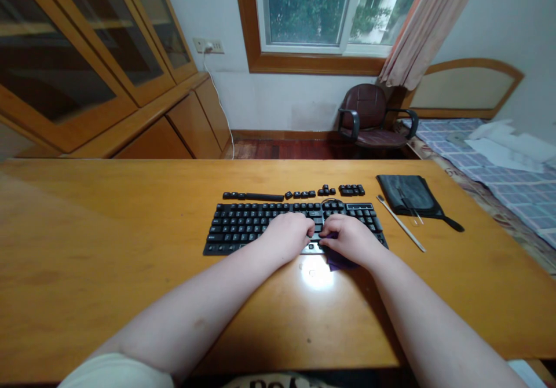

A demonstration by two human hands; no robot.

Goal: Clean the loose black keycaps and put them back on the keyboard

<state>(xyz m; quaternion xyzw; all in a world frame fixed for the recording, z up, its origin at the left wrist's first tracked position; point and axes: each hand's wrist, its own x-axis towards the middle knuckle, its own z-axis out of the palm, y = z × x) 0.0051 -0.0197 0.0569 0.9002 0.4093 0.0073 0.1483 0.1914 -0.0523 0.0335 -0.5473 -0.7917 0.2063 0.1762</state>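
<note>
A black keyboard (243, 226) lies in the middle of a wooden table (108, 249). My left hand (287, 234) rests closed on the keys near its centre, fingers curled down. Beside it, my right hand (350, 238) is closed on a dark purple cloth (337, 260), which pokes out below the fingers onto the table. The two hands nearly touch over a bare strip of the keyboard where keys are off. Several loose black keycaps (299, 193) lie in a row just behind the keyboard.
A dark folded pouch (408, 194) lies at the right with a thin light-coloured rod (402, 224) and a black-handled tool (452, 223) beside it. Behind the table stand a brown chair (373, 119), wooden cabinets (108, 69) at left and a bed (499, 156) at right.
</note>
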